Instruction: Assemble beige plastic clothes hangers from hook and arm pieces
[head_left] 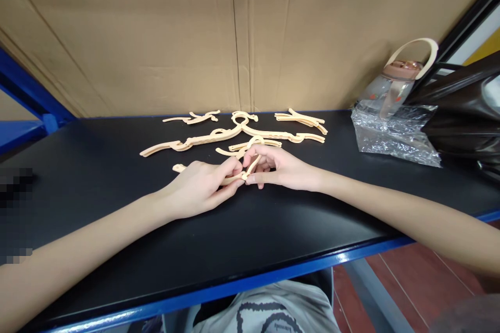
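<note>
My left hand (203,187) and my right hand (279,169) meet at the middle of a black tabletop (97,187). Both pinch beige plastic hanger parts (250,153) between fingers and thumb; the pieces join where the fingertips touch. One end of a part sticks out left of my left hand. Just behind lies an assembled beige hanger (230,136) spread flat, hook pointing away. Loose beige pieces lie at the back left (193,117) and back right (300,119).
A clear water bottle with a beige handle (394,83) rests on crinkled clear plastic (390,138) at the right. A black plastic bag (461,109) lies beside it. A cardboard wall stands behind. The table has a blue front edge (273,276).
</note>
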Tool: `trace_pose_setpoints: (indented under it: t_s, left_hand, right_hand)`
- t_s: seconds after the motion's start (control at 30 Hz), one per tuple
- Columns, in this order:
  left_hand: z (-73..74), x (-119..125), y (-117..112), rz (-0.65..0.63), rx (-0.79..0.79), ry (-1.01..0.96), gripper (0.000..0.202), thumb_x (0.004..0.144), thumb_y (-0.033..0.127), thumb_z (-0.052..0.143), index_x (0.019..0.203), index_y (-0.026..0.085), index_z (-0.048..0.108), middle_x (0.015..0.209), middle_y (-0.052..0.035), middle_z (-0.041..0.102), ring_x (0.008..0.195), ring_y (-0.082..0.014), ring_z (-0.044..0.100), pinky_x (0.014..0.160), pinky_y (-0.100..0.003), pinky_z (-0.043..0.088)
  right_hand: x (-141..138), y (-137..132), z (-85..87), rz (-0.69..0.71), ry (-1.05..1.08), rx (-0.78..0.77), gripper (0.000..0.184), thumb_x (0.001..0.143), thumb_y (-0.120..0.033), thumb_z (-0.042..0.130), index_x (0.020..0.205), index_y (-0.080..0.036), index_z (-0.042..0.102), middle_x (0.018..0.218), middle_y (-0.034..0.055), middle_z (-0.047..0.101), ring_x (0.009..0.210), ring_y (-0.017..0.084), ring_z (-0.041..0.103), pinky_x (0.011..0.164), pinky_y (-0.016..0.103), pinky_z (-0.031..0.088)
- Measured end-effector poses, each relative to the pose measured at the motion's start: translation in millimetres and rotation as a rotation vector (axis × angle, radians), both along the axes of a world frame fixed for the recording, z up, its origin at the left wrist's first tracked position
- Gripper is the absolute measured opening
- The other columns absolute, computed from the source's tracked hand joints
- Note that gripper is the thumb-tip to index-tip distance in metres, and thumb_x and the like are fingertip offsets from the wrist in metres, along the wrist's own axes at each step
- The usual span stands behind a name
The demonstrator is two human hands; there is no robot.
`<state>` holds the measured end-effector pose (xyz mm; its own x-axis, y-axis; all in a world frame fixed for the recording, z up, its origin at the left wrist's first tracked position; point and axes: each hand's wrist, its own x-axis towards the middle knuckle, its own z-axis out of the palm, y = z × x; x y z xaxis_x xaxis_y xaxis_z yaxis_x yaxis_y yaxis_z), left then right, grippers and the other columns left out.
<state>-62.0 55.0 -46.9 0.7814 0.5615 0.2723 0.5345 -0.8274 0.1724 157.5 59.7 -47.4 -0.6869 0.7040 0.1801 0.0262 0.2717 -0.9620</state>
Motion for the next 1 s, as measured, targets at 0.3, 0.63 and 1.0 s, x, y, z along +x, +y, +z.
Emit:
trace_pose_setpoints:
  t_s: [0.3,0.63,1.0]
  left_hand:
    - [2.2,1.8,-0.9,0.019,-0.022,0.052,0.012,0.092,0.031,0.037,0.084,0.023,0.038,0.054,0.0088,0.047,0.04,-0.0103,0.043,0.045,-0.021,0.027]
    - [6.2,5.0,-3.0,0.061,-0.111,0.028,0.013,0.093,0.033,0.037,0.084,0.023,0.037,0.053,0.0089,0.046,0.041,-0.0117,0.043,0.047,-0.022,0.029]
    - [13.1,9.2,-12.2,0.048,-0.189,-0.044,0.013,0.095,0.031,0.034,0.084,0.023,0.035,0.052,0.0102,0.036,0.041,-0.0104,0.036,0.047,-0.023,0.026]
  right_hand:
    - [-4.2,-2.0,-1.3,-0.009,0.028,-0.014,0.023,0.077,-0.015,0.068,0.09,-0.019,0.049,0.075,-0.0042,0.061,0.066,0.007,0.059,0.056,0.018,0.05]
    - [-0.1,5.4,-6.4,0.053,0.054,-0.054,0.02,0.079,-0.02,0.068,0.089,-0.018,0.051,0.085,-0.0005,0.065,0.078,0.01,0.064,0.062,0.021,0.052]
    - [4.4,10.5,-2.0,0.023,0.081,-0.124,0.018,0.08,-0.018,0.068,0.092,-0.018,0.055,0.082,-0.0021,0.067,0.071,0.007,0.062,0.062,0.02,0.048]
